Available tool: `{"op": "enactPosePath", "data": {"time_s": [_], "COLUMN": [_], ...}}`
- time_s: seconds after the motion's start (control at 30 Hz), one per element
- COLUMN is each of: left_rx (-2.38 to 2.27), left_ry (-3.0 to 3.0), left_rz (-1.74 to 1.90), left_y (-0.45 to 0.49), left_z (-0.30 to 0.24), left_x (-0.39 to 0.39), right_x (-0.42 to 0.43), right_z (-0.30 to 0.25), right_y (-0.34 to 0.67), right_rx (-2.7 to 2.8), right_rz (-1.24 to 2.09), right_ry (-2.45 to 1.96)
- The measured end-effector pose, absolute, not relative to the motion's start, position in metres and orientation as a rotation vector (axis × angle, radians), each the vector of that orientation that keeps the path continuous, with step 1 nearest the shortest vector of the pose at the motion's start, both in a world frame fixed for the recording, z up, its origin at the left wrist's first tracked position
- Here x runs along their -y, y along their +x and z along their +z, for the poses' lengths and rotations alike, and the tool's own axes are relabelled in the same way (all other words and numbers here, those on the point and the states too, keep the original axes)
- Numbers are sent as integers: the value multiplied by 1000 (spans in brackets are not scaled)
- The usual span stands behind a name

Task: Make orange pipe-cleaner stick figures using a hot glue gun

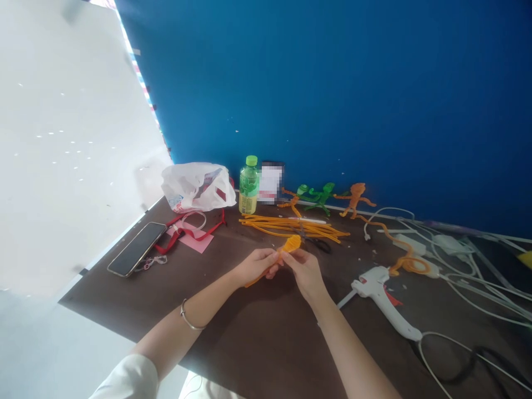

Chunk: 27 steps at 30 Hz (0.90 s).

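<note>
Over the middle of the dark table, my left hand (258, 266) and my right hand (307, 274) meet, both with thumb and fingers pinched on a yellow-orange pipe cleaner piece (292, 243). Its rounded, tightly wound end points up and away from me. A thin orange strand sticks out below my left hand. The fingers hide the middle of the piece. Just behind lies a bundle of loose orange pipe cleaners (286, 224). Dark-handled scissors (320, 245) rest partly beneath that bundle.
Pipe cleaner figures, green (325, 197) and orange (356, 199), lean by the blue wall. A bottle (249, 191) and a plastic bag (195, 185) stand left of them. A phone (137, 249) lies left, a white glue gun (384, 299) right, near tangled cables (469, 277).
</note>
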<state>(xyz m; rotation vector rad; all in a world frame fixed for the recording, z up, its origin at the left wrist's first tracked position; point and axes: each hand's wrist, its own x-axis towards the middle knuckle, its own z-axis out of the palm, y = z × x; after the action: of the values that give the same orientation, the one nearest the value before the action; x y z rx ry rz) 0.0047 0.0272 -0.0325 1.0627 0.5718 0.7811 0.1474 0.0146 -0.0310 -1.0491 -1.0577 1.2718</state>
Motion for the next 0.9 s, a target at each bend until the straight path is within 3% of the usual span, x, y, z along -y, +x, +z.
{"op": "enactPosePath", "data": {"time_s": [0.17, 0.4, 0.63, 0.77, 0.9], "left_rx": [-494, -452, -427, -471, -619], "left_ry": [999, 938, 864, 854, 941], "left_rz": [767, 827, 763, 755, 1087], "left_y": [6, 10, 10, 8, -2], "left_z": [-34, -34, -33, -30, -33], "left_x": [-25, -23, -22, -21, -33], "right_x": [-14, -14, -12, -11, -16], "right_z": [-32, -29, -27, -30, -31], "right_y": [147, 147, 140, 137, 140], "right_rx": [1100, 1050, 900, 989, 1355], "right_rz": [1168, 1430, 1448, 1314, 924], "right_ry": [-1094, -972, -948, -996, -1175]}}
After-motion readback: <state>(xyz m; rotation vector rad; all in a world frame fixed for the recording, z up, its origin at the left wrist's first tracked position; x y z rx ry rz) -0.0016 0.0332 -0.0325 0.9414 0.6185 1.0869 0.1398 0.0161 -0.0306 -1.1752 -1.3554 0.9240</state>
